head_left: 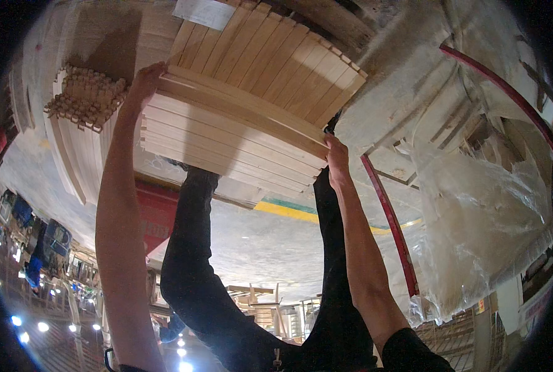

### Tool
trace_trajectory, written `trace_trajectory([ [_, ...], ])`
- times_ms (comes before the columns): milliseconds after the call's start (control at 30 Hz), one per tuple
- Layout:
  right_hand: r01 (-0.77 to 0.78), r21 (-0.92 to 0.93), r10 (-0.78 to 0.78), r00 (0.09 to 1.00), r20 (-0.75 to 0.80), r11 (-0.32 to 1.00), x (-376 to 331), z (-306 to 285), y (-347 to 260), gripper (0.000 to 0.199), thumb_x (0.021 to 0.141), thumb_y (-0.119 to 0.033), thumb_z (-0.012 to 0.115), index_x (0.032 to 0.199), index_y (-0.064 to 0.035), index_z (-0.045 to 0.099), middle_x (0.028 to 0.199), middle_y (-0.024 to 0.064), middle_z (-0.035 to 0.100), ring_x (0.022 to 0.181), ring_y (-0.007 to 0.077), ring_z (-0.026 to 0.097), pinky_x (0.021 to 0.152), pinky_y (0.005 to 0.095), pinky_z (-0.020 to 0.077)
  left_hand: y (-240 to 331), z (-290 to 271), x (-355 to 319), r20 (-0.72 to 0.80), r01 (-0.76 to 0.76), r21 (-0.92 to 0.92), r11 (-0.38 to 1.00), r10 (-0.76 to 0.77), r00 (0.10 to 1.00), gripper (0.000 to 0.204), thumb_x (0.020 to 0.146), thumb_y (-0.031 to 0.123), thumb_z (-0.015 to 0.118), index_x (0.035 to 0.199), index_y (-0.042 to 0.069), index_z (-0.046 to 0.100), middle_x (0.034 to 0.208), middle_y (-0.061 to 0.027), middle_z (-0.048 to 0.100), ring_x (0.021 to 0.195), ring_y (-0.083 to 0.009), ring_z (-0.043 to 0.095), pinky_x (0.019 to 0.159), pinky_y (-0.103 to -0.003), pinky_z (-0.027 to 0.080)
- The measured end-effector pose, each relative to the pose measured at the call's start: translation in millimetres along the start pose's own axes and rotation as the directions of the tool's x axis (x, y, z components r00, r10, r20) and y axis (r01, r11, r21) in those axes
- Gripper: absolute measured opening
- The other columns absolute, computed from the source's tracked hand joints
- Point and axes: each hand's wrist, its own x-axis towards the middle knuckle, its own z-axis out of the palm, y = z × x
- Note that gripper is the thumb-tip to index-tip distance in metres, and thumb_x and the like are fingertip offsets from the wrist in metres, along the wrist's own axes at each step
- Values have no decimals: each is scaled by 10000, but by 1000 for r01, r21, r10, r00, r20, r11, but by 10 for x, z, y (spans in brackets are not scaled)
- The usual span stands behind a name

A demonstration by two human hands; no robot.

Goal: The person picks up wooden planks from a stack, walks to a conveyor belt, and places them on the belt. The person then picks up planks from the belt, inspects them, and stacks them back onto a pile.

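Your left hand grips the 9 o'clock end of a flat bundle of long pale wooden slats, fingers curled over its upper corner; your right hand clamps the 3 o'clock end, thumb and fingers closed on the lower corner. The bundle sits in the upper middle of the view, held between both hands, slanting down from 10 o'clock toward 4 o'clock. Just beyond it at 12 o'clock lies a wider stack of pale wooden boards, and the bundle's far edge looks touching or very close to that stack; I cannot tell which. At 9 o'clock, beside your left hand, a block of short wooden sticks seen end-on stands near the bundle's end.

Keep both grips squeezing inward, so the loose slats stay pressed together and none slides out of the middle. Hold the two ends level with each other; the tilt now lets the slats creep toward your right hand. Mind the red metal rail at 4 o'clock and the crumpled clear plastic sheeting at 3 o'clock, both near your right forearm, when you swing that end
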Motion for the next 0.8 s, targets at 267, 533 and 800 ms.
trace_trajectory([
  [267, -156, 433, 154, 987, 41, 888, 62, 53, 314, 552, 847, -553, 534, 1166, -104, 573, 1107, 93, 584, 1035, 222, 545, 911, 387, 409, -146, -3, -72, -95, -179, 134, 975, 192, 977, 437, 930, 329, 513, 1202, -6, 585, 1208, -128, 573, 1069, -189, 536, 906, -272, 404],
  [533, -207, 635, 85, 972, 217, 744, 163, 71, 493, 563, 884, -520, 430, 1182, -58, 556, 1148, 114, 598, 1041, 260, 578, 891, 408, 458, -278, -25, -33, 109, 29, 6, 1000, -30, 994, 660, 873, 554, 498, 1276, 33, 532, 1281, -179, 529, 1143, -269, 506, 997, -365, 345],
  [800, -166, 570, 55, 977, 206, 805, 162, 35, 525, 637, 888, -571, 387, 1225, -48, 522, 1183, 122, 577, 1079, 262, 555, 911, 412, 442, 164, 22, -196, 93, 264, -41, 964, -259, 961, 729, 854, 622, 463, 1346, 85, 457, 1356, -169, 460, 1251, -262, 431, 1021, -383, 333],
])
